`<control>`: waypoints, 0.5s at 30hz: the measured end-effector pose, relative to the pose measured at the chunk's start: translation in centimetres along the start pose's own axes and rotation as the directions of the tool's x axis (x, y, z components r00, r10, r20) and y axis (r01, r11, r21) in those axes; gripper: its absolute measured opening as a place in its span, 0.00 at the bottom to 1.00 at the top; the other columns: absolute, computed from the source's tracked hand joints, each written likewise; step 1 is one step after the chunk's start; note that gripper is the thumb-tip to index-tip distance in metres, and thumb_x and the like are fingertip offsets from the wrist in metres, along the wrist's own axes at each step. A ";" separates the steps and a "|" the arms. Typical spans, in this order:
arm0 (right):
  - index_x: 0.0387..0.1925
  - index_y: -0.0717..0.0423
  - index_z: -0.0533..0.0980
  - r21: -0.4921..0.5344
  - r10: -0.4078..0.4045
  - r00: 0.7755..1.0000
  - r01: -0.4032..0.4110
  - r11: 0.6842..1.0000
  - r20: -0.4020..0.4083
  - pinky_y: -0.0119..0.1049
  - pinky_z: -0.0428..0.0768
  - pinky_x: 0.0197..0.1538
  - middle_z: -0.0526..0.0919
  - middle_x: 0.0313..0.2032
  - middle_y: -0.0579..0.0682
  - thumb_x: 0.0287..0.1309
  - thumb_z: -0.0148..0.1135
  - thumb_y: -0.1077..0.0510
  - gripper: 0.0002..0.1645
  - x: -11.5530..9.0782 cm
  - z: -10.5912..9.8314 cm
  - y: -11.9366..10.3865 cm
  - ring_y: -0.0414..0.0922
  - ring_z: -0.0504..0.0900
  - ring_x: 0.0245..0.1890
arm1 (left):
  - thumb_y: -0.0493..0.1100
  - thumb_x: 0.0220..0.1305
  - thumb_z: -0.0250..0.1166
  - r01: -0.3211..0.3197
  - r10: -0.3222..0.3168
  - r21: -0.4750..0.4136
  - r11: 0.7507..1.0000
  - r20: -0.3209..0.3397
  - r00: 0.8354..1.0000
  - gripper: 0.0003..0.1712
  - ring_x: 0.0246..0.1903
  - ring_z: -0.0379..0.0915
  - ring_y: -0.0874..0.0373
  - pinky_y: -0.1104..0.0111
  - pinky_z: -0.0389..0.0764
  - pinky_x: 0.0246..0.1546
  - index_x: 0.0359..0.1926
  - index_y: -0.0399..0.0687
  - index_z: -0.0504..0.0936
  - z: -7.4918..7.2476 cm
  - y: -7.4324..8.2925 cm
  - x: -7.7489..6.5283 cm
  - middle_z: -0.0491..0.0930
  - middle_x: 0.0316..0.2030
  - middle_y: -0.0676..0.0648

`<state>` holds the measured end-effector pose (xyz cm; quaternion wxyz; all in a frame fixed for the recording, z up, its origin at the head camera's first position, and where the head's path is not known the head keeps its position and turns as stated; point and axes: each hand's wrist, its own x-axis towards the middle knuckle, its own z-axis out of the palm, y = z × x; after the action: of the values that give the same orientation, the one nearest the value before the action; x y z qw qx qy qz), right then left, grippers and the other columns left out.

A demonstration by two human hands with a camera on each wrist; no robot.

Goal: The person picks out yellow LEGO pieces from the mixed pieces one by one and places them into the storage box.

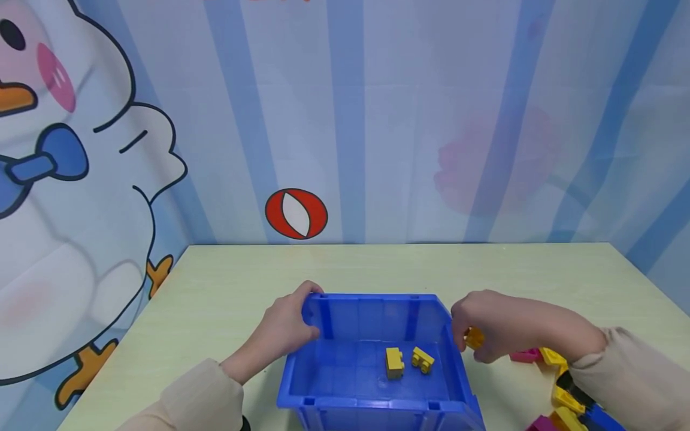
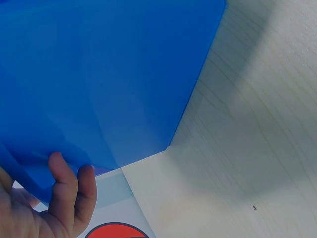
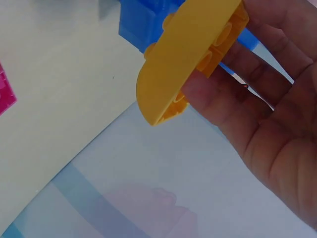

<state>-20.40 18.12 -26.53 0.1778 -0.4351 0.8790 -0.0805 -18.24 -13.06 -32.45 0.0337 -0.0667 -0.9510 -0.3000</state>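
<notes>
I'm viewing a pale table [image 1: 232, 287], where a blue bin [image 1: 372, 404] is standing near centre and coloured blocks [image 1: 568, 400] are lying near right.

Pale table [image 1: 377, 269]; blue-striped backdrop [image 1: 388, 120] behind, cartoon bird [image 1: 97, 209] left.

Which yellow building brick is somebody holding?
The round-ended brick in the right hand; the other yellow bricks are in the blue bin or on the table.

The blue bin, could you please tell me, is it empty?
The blue bin is not empty: a larger yellow block and a smaller one lie inside.
</notes>
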 end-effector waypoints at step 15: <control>0.25 0.42 0.78 -0.032 -0.079 0.997 0.079 0.996 -0.006 0.31 0.77 0.34 0.75 0.27 0.34 0.37 0.68 0.60 0.11 1.2 -1.2 -1.6 0.34 0.71 0.30 | 0.35 0.43 0.64 -0.007 0.006 -0.009 1.000 -0.005 1.000 0.28 0.39 0.75 0.43 0.50 0.80 0.32 0.48 0.52 0.67 0.0 -0.1 0.0 0.77 0.44 0.40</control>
<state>-20.30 16.17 -25.26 0.1645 -0.4720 0.8629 -0.0751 -18.24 -13.15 -32.53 0.0369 -0.0692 -0.9494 -0.3041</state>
